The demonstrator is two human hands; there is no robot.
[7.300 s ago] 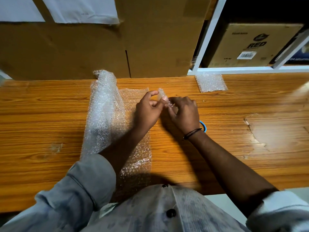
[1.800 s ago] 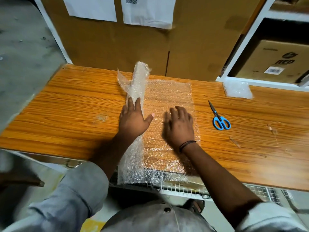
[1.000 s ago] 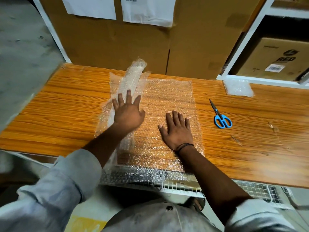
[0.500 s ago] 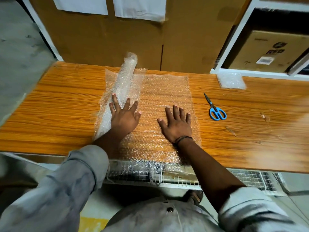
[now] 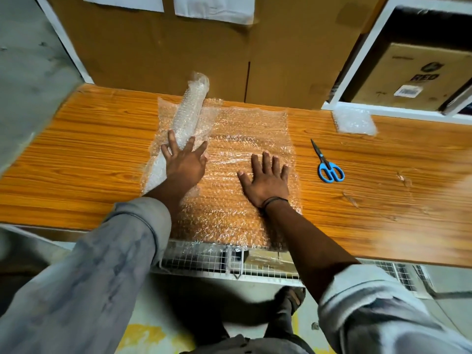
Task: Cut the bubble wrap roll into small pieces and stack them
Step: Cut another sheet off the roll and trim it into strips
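Observation:
A clear bubble wrap roll [image 5: 190, 111] lies on the wooden table [image 5: 76, 154], partly unrolled. Its flat sheet [image 5: 245, 131] spreads to the right and hangs a little over the front edge. My left hand [image 5: 185, 163] presses flat on the roll's near end, fingers spread. My right hand [image 5: 267, 178] lies flat on the unrolled sheet, fingers straight. Blue-handled scissors [image 5: 327, 164] rest on the table to the right of the sheet, untouched. A small cut piece of bubble wrap [image 5: 355, 121] lies at the back right.
Large cardboard boxes [image 5: 178, 47] stand against the table's back edge. A white shelf [image 5: 367, 47] at the right holds another box [image 5: 413, 75]. A wire mesh rack [image 5: 229, 261] sits under the table's front edge. Grey floor lies to the left.
Over the last second both hands have stayed flat on the wrap; the roll has straightened and sits a little further left, leaving a wider flat sheet.

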